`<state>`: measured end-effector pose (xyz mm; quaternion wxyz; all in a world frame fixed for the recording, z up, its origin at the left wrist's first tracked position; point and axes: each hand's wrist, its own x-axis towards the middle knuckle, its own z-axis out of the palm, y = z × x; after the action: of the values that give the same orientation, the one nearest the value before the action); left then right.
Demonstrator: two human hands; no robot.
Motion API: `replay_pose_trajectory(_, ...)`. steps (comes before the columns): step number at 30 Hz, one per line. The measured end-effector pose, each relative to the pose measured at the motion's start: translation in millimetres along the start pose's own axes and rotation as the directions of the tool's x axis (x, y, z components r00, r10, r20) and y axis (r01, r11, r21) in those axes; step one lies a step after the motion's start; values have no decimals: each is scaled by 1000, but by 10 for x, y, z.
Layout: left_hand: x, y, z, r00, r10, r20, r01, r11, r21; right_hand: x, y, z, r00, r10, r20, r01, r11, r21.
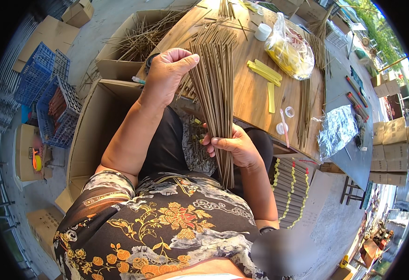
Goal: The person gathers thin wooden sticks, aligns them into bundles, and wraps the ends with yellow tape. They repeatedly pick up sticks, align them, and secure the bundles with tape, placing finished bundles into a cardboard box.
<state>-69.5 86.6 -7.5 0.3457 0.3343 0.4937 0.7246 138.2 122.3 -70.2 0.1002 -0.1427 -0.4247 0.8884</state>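
A bundle of long, thin brown sticks [217, 98] stands upright in front of me, fanned out at the top and narrow at the bottom. Its lower part is gripped by my right hand [236, 145], with the thumb across the front and the fingertips showing on the left side. Up at the fan's left edge, my left hand [169, 72] pinches a stick between thumb and forefinger. Behind the bundle, more loose sticks [209, 35] lie on the wooden table [253, 109].
Yellow strips [264, 72], a clear bag of yellow material [291, 51] and a white jar [262, 32] sit on the table. An open carton of sticks [137, 39] and blue crates [57, 114] stand left. Tied brown bundles [291, 191] lie low at right.
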Motion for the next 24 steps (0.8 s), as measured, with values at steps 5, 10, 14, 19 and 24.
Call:
replay_pose_trajectory(5, 12, -3, 2, 1000, -22, 1, 22, 1000, -22, 10, 14, -16, 1000, -6, 3, 6, 1000, 9)
replay_pose_trajectory(10, 25, -24, -8, 998, -55, -28, 54, 998, -24, 13, 18, -22, 1000, -9, 0, 9, 1000, 13)
replay_pose_trajectory(14, 58, -39, -70, 999, -41, 10, 41, 999, -34, 16, 27, -30, 1000, -11, -14, 11, 1000, 29)
replay_pose_trajectory(19, 124, 91, -92, 999, -29, 16, 31, 987, -159, 18, 24, -37, 999, -15, -38, 15, 1000, 14)
replay_pose_trajectory(24, 251, 158, -220, 999, 35, 19, -30, 979, -204, 28, 17, -29, 997, -17, -72, 17, 1000, 4)
